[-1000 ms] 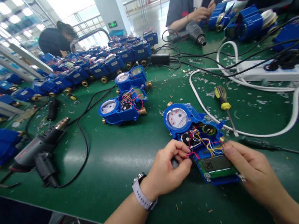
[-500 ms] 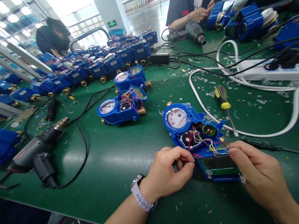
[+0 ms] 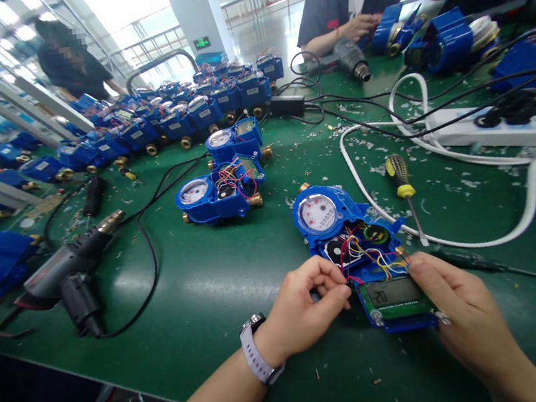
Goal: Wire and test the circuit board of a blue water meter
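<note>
A blue water meter [image 3: 324, 219] lies opened on the green table, its dial at the far end and coloured wires spilling from its housing. Its display cover [image 3: 402, 325], with a circuit board and a screen [image 3: 395, 291] reading about 20, is folded out toward me. My right hand [image 3: 466, 312] grips the right edge of this cover, thumb on top. At the cover's left corner, my left hand [image 3: 308, 306] is closed in a pinch on thin red wires [image 3: 355, 278]; its fingertips partly hide them.
Two blue meters [image 3: 219, 191] stand farther back, before rows of more meters. A heat gun [image 3: 70, 264] lies left. Right are a yellow-black screwdriver [image 3: 399, 178], a white cable [image 3: 500, 239] and a power strip [image 3: 498, 126]. Co-workers sit across; another person stands back left.
The display cover has tilted, so its screen digits show more clearly. My left hand has shifted slightly while staying at the wires. The person at back left has straightened up.
</note>
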A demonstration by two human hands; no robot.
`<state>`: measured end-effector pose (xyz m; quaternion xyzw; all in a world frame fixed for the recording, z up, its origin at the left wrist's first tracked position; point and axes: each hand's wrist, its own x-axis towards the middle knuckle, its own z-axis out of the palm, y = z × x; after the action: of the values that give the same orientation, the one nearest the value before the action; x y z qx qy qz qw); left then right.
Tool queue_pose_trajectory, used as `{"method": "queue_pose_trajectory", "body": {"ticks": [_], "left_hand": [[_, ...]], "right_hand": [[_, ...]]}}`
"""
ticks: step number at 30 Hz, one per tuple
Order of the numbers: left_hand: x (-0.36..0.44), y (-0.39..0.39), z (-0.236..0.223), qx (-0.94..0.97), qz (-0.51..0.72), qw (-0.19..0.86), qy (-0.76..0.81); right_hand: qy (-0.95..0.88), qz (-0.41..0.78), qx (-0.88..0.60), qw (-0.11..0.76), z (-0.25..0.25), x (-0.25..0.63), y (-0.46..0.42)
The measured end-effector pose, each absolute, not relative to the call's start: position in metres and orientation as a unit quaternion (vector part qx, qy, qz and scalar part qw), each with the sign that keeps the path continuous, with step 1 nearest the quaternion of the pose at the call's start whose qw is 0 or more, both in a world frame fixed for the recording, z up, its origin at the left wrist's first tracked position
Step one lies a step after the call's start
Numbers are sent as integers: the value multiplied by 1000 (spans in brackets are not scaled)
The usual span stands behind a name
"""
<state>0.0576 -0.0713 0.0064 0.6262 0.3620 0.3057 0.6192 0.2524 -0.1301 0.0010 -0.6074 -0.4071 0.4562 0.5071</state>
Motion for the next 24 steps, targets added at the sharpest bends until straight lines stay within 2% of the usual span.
{"method": "queue_pose_trajectory", "body": {"ticks": [6, 12, 18, 24], "left_hand": [[58, -74, 5, 640, 319, 607, 347], [58, -76, 4, 681, 353, 546, 337], [59, -77, 6, 679, 357, 545, 340], [60, -79, 5, 672, 360, 553, 335]], "right_hand": [[-260, 604, -556, 508, -3, 248, -121], [-183, 613, -567, 518, 6, 239, -116], [-144, 633, -562, 512, 6, 240, -116], [-180, 637, -557, 501, 4, 240, -116]]}}
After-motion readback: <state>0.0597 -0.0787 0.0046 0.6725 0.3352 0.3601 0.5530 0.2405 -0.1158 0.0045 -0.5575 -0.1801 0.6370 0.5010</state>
